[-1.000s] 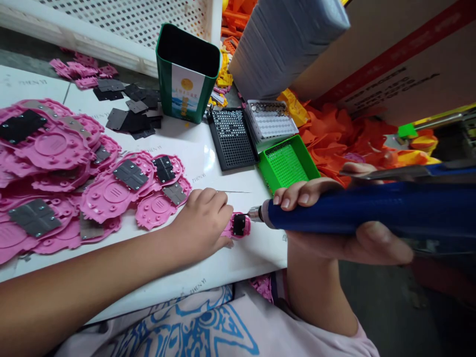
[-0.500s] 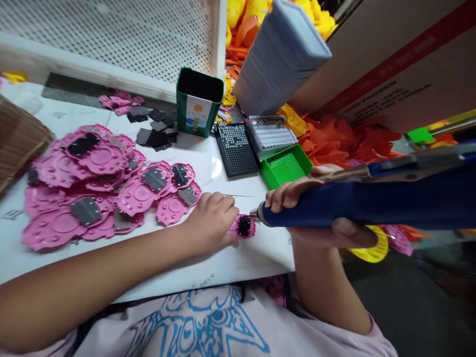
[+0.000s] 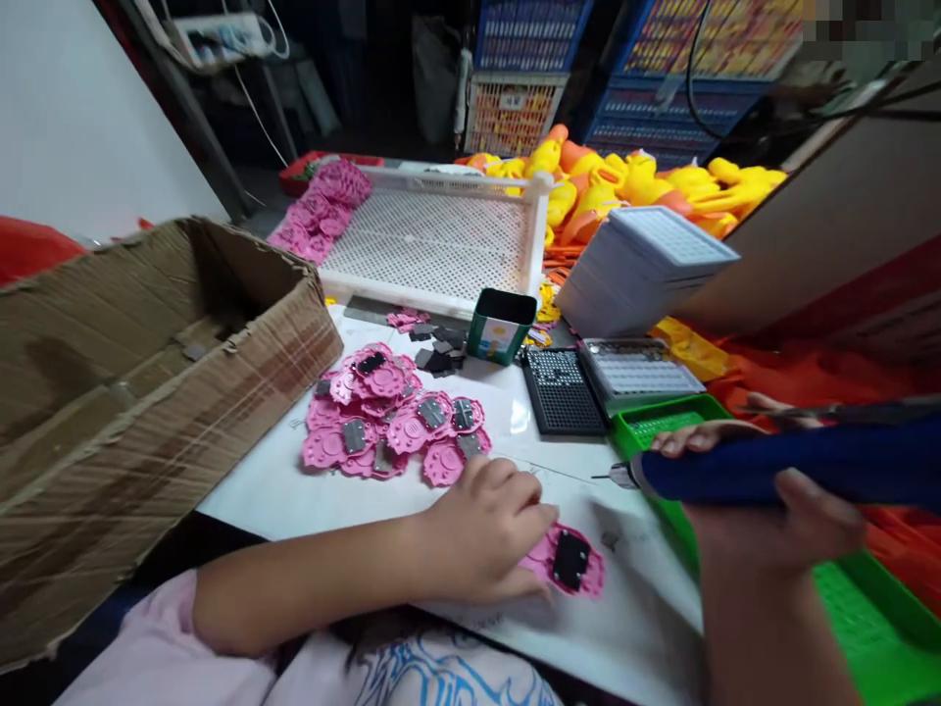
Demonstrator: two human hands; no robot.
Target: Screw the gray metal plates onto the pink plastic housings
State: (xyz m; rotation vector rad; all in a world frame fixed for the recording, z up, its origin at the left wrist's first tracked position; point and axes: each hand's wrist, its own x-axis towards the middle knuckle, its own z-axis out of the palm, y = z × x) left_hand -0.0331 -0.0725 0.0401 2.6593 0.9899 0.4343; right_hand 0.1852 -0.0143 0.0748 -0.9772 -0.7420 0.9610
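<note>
My left hand (image 3: 489, 534) is closed on a pink plastic part (image 3: 594, 577) lying on the white work surface. A black plate (image 3: 570, 561) with small shiny screws sits on that part's exposed end. My fingers hide the other end. My right hand (image 3: 779, 534) wraps around a blue electric screwdriver (image 3: 735, 479), held level above the surface. Its bit (image 3: 607, 477) points left and stands apart from the pink part. A pile of similar pink parts (image 3: 368, 412) with grey or black plates lies beyond my left hand.
A cardboard box (image 3: 147, 412) stands at left, with a white perforated tray (image 3: 433, 235) at the back. Near a dark green tin (image 3: 502, 328) lie loose black plates (image 3: 439, 355). A black screw tray (image 3: 565, 392), a white stack (image 3: 639, 270) and a green basket (image 3: 860, 618) are at right.
The view has tilted up and widened, showing the box and background. The screwdriver's tip has lifted away from the black plate. My left hand keeps hold of the pink part.
</note>
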